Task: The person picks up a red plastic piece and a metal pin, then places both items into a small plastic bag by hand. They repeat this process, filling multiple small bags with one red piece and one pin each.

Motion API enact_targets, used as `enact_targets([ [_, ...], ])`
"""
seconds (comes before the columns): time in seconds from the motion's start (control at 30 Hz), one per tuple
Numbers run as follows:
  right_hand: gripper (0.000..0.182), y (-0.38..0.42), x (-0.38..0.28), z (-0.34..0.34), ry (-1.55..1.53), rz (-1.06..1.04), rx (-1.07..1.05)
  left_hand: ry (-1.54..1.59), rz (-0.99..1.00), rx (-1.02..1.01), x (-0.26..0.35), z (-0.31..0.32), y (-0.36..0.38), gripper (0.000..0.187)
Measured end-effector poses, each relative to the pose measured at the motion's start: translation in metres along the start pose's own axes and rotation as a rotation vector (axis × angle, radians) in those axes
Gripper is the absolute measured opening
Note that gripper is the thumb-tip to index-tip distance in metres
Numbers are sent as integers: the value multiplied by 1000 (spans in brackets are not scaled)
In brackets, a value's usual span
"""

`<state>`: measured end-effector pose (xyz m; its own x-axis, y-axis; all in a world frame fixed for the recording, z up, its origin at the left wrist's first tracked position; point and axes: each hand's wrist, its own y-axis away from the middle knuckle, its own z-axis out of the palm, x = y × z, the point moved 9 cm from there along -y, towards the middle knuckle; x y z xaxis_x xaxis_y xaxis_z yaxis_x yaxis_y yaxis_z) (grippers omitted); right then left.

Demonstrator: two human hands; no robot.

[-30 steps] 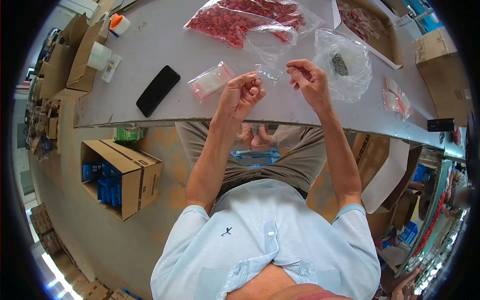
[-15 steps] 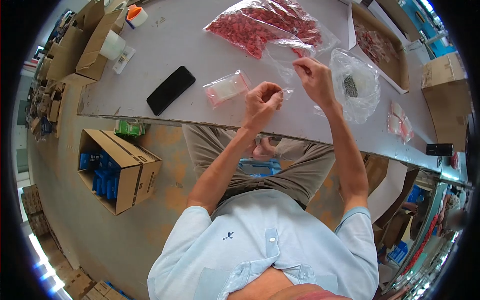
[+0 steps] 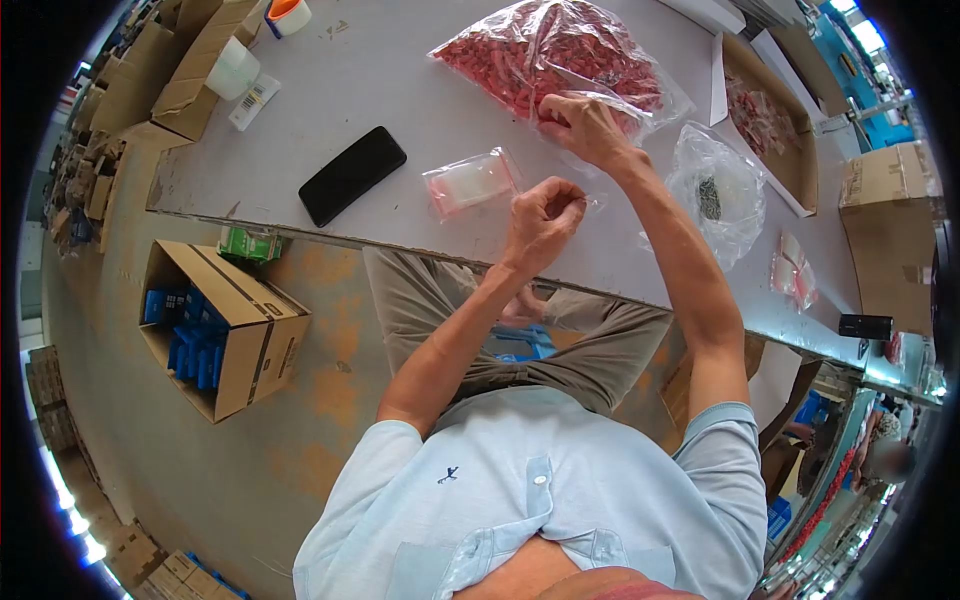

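Note:
A large clear bag of small red pieces (image 3: 550, 50) lies at the far side of the table. My right hand (image 3: 588, 128) is at the bag's near edge, fingers bent together against the plastic and the red pieces; what they grip is hidden. Nearer the table's front edge, my left hand (image 3: 545, 222) is closed in a pinch on a small clear plastic bag (image 3: 597, 204), of which only a bit shows past the fingers. Left of that hand lies a pack of small clear bags with pink edges (image 3: 470, 185). On the right, an open clear bag (image 3: 722, 185) holds small dark metallic pieces (image 3: 709, 198).
A black phone (image 3: 352, 176) lies on the table's left. Behind it stand a tape roll (image 3: 289, 16), a white cup (image 3: 233, 68) and a cardboard box (image 3: 185, 95). At right are an open carton with small filled bags (image 3: 765, 115) and a clear packet (image 3: 793, 270).
My right hand has moved up and left, from the loose plastic edge to the red pieces. My left hand has shifted slightly right and down. The whole view has tilted a little.

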<state>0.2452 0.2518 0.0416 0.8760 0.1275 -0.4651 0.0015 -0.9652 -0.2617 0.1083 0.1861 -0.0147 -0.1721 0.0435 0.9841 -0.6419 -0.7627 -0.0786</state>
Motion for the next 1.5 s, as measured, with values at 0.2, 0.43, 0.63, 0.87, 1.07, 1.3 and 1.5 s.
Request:
enact_targets([
  [0.2, 22, 34, 26, -20, 68, 173, -32, -38, -12, 62, 2, -3, 1, 10],
  [0.43, 19, 44, 25, -23, 29, 210, 1, -137, 64, 263, 12, -17, 4, 7],
  [0.63, 18, 43, 33, -19, 7, 266, -65, -174, 56, 276, 13, -19, 4, 7],
  [0.87, 14, 59, 9, -39, -57, 195, 116, -173, 54, 325, 14, -22, 5, 10],
  [1.07, 10, 73, 2, -45, -155, 205, 218, -206, 82, 353, 22, -22, 6, 11],
  [1.3, 16, 129, -25, -39, -678, 442, 148, -246, 48, 355, 25, -21, 10, 10],
  [1.5, 17, 134, -22, -22, -569, 530, 220, -314, 251, 286, 38, -9, 13, 9],
])
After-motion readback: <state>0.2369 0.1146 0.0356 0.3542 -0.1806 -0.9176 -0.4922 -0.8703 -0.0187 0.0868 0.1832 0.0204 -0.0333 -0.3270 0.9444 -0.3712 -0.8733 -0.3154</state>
